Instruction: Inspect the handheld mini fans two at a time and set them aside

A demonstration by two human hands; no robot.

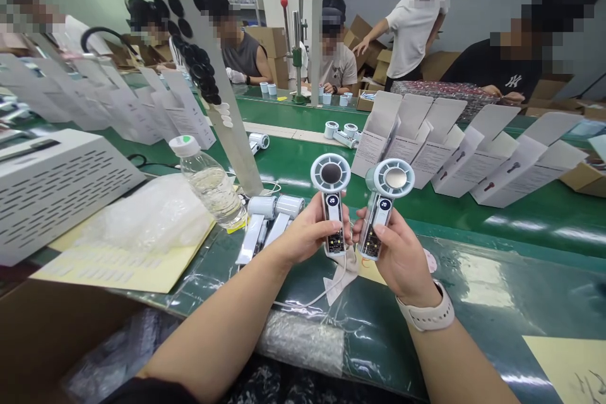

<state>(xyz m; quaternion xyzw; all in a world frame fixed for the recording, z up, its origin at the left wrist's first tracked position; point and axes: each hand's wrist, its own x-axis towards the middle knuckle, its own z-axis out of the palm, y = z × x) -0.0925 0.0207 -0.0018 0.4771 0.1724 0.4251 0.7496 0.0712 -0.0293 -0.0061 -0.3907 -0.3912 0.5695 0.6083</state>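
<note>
My left hand [310,230] is wrapped round the handle of a light-blue handheld fan [331,202], its thumb on the front. In my right hand [402,252] is a second handheld fan [386,205], gripped by its handle and close beside the first. Both fans are upright, facing me, with small round displays that seem to read 20. The left one has a dark centre disc; the right one's is silvery. Two more fans [267,221] lie on the bench by my left forearm. A white cable [307,304] and a pale cloth [338,281] lie below my hands.
White open-flapped boxes [411,139] stand in rows on the green conveyor [303,167]. A water bottle [208,183], a slanted post [231,139] and a vented metal case [71,189] are at left. Co-workers [243,53] sit or stand across the line.
</note>
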